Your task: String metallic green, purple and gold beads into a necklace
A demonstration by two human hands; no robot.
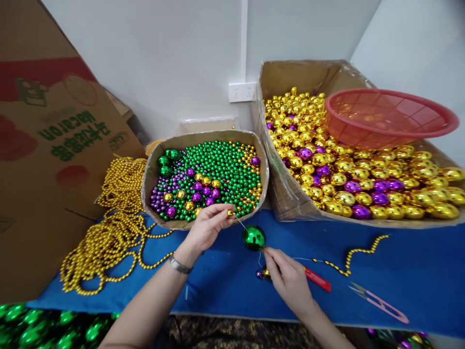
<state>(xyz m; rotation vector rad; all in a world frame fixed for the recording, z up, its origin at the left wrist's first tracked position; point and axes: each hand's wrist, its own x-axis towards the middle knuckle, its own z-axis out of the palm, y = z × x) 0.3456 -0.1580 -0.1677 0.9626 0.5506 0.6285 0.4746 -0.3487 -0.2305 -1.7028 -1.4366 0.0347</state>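
My left hand [210,225] is closed, pinching a small gold bead [230,213] above the near rim of the cardboard bin [203,135] of beads. A thin needle [240,221] runs from that bead down to a big shiny green ball [254,237], which seems threaded on it. My right hand [286,274] is closed just below the ball, fingertips on what looks like the needle's lower end. White thread [303,259] trails rightward to a string of small gold beads [348,257]. A few purple and gold beads [263,274] lie beside my right hand, partly hidden.
A red-handled tool [317,279] and pink snips [381,303] lie on the blue cloth [218,291]. At left, gold bead strands [105,247] pile against a tall carton [43,145]. A large box [286,194] of gold and purple balls, with a red basket [392,118] on top, stands right.
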